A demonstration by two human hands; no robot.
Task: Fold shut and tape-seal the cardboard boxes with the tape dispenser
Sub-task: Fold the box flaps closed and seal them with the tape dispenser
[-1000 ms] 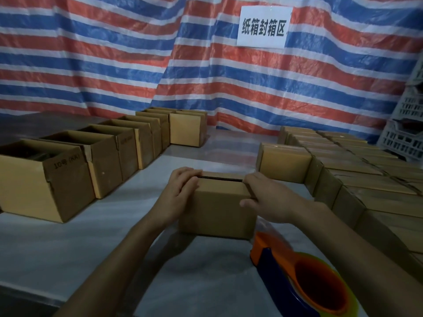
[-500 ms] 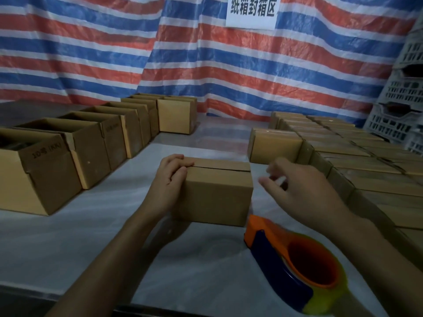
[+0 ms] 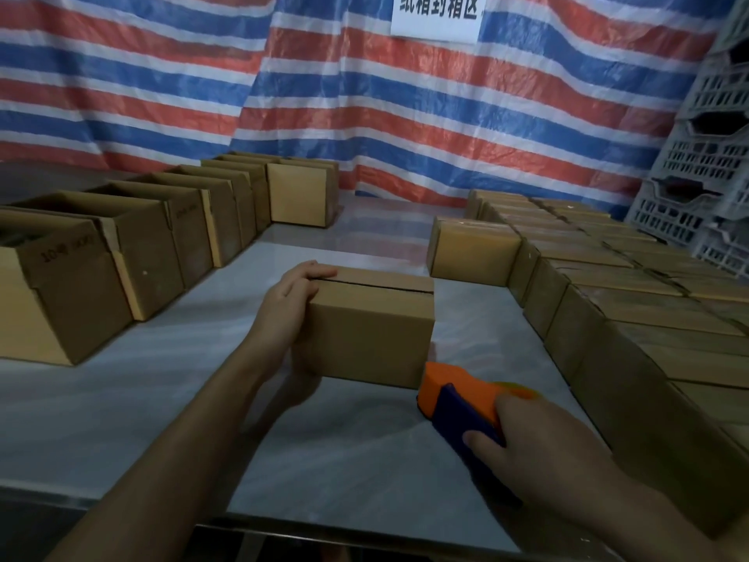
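right hand [image 3: 539, 452]: nearest to us, low right; fingers curled round the tape dispenser [image 3: 458, 395], thumb on its blue side. we read it as a full grip.
tape dispenser: orange and blue, low over the table [image 3: 121, 399], orange nose just beside the near right corner of the box [image 3: 373, 334]; we couldn't tell if they touched.
left hand [image 3: 292, 306]: held the box's left end, fingers hooked over the top edge, palm against the side.
box: sat mid-table, top flaps folded down, the seam between them showing as a dark line along the top.
open boxes [image 3: 121, 269]: a row along the left, tops open, running away from us toward the back.
closed boxes [image 3: 608, 277]: packed tight in rows on the right, tops shut; one stood at the block's front left, just beyond the box.
crates [image 3: 697, 176]: pale plastic, stacked at far right.
tarp [image 3: 364, 115]: red, white and blue stripes across the back.
sign [image 3: 437, 14]: white sheet on the tarp, top centre, cut off by the frame edge.
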